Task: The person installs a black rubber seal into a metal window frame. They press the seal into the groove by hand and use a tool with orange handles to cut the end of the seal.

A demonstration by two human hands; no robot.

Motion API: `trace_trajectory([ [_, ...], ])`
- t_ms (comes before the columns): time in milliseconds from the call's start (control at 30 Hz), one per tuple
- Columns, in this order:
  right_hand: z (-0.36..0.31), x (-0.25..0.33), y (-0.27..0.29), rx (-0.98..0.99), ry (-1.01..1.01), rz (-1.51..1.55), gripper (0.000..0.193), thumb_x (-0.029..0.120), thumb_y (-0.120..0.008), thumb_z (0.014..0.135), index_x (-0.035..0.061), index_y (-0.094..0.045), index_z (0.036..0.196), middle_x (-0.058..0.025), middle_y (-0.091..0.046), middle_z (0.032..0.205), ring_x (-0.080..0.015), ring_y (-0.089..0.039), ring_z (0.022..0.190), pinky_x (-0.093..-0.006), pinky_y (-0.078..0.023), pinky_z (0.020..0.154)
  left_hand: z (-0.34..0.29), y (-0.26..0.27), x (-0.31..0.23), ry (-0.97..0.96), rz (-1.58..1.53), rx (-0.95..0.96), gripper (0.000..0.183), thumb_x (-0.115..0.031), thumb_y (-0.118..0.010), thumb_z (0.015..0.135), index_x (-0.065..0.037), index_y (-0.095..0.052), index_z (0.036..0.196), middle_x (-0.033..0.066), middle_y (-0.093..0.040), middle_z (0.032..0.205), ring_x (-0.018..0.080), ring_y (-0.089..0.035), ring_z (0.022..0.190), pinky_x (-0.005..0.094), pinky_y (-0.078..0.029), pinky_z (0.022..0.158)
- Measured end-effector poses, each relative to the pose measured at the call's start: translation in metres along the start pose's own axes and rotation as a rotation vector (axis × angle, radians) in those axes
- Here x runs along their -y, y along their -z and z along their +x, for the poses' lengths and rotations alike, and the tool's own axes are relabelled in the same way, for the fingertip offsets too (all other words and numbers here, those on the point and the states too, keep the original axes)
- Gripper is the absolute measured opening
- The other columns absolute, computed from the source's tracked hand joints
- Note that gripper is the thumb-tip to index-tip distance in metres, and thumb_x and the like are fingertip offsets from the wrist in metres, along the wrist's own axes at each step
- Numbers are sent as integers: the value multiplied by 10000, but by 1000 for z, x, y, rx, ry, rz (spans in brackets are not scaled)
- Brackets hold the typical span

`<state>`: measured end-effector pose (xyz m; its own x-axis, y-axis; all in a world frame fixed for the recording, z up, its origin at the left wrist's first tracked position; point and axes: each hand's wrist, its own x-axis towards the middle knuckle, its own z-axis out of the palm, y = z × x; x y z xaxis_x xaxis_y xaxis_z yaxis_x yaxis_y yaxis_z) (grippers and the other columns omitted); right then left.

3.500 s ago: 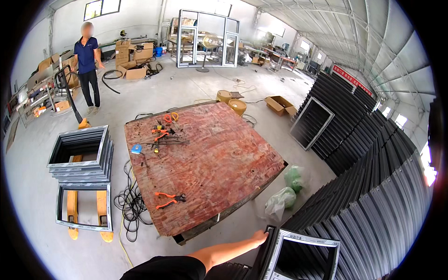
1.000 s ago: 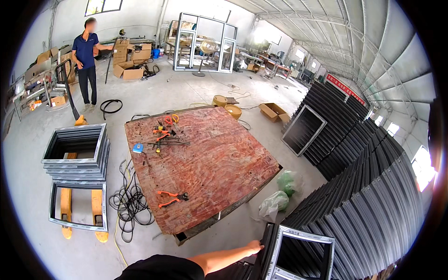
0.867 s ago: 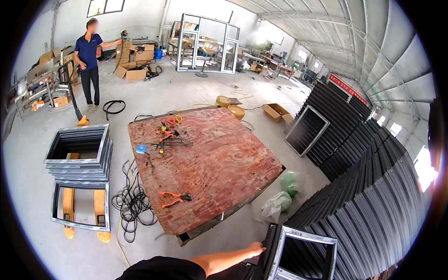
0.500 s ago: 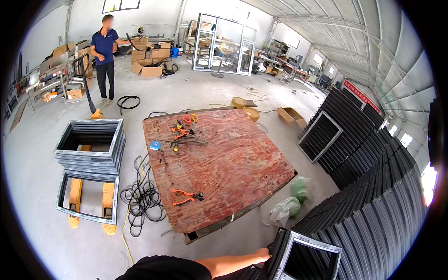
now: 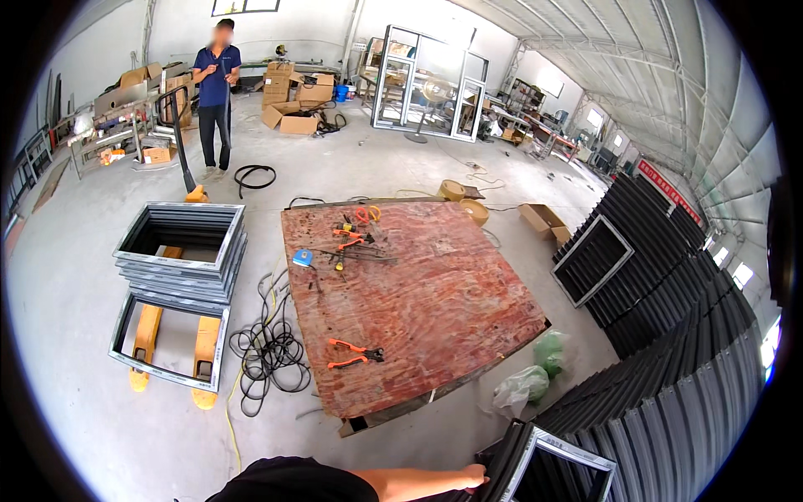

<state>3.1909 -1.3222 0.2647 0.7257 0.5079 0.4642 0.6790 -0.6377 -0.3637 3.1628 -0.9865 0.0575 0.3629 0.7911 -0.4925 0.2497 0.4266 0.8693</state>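
My left arm stretches rightward along the lower edge from a black sleeve. My left hand (image 5: pixel 473 477) is closed at the left edge of a dark window frame (image 5: pixel 536 443) with a pale face, the foremost of a leaning row at the lower right. Its fingertips are partly hidden there. My right hand is out of view. On the reddish worktable (image 5: pixel 435 293) ahead lie orange-handled pincers (image 5: pixel 355 354), a blue tape measure (image 5: pixel 303 258) and several other hand tools (image 5: pixel 353 237).
Left stand stacked frames (image 5: pixel 180 268) on a yellow pallet jack (image 5: pixel 205 360), beside coiled black cable (image 5: pixel 272 356). Plastic bags (image 5: pixel 523 389) lie off the table's right corner. Dark frames (image 5: pixel 640 259) line the right. A co-worker (image 5: pixel 217 84) stands at the far left.
My view has swung slightly left, so the scene sits farther right. My left hand stays at the frame. The co-worker's hands have come together in front of the chest, holding a dark strip.
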Motion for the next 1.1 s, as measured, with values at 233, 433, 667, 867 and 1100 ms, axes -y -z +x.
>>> trace_trajectory([
  [233, 4, 13, 8, 33, 54, 28, 257, 243, -640, 811, -11, -640, 773, -185, -613, 728, -358, -586, 640, -428, -467, 605, -15, 6, -2, 50, 31, -14, 311, -285, -563, 894, -16, -567, 1051, 164, -598, 1037, 313, -623, 871, 390, -559, 609],
  [433, 4, 6, 2, 55, 58, 22, 243, 224, -637, 816, -18, -653, 806, -183, -629, 761, -343, -601, 677, -412, -480, 637, -12, 3, 21, -15, 111, -48, 340, -284, -573, 882, 1, -573, 1067, 183, -624, 988, 313, -632, 857, 399, -530, 646],
  [667, 1, 11, 11, 132, -88, -63, 239, 208, -641, 816, -26, -669, 860, -177, -647, 820, -326, -613, 737, -402, -494, 695, -37, -8, 2, 12, 29, 25, 313, -269, -577, 875, 6, -600, 1023, 197, -633, 932, 313, -637, 795, 414, -524, 647],
  [867, -5, 11, 12, 164, 7, -67, 239, 212, -640, 816, -22, -670, 852, -174, -643, 811, -323, -612, 730, -402, -494, 684, -67, -7, 0, 11, 60, 23, 296, -256, -587, 868, 24, -627, 957, 213, -638, 871, 315, -643, 714, 422, -529, 601],
  [1100, -2, 20, 14, 230, 111, -73, 238, 219, -640, 815, -15, -672, 841, -170, -639, 798, -319, -611, 721, -402, -495, 669, -48, -25, 52, -176, 288, -207, 288, -237, -599, 859, 45, -646, 897, 231, -646, 839, 316, -653, 637, 419, -528, 524],
])
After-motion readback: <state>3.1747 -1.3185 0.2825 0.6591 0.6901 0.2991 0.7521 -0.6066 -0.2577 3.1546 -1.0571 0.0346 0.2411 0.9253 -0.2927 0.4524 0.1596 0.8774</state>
